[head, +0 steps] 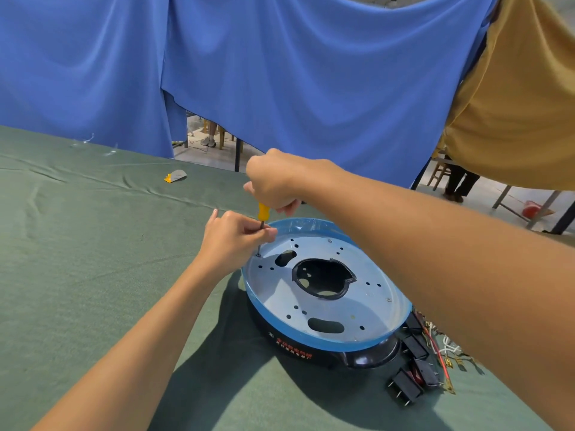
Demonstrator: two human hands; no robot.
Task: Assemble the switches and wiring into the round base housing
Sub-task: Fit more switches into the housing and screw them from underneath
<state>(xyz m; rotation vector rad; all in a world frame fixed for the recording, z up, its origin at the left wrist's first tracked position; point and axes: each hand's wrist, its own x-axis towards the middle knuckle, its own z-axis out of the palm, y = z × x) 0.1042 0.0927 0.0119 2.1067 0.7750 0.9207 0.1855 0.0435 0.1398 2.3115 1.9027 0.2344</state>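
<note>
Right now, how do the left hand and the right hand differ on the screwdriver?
The right hand grips the yellow handle of the screwdriver from above; the left hand pinches its thin shaft lower down. The right hand sits higher; the left hand is near the metal plate. Both hold the same tool.

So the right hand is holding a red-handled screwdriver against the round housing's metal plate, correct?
No. The head view shows a yellow-handled screwdriver, not red; the right hand does hold it on the round black housing's silver metal plate.
</note>
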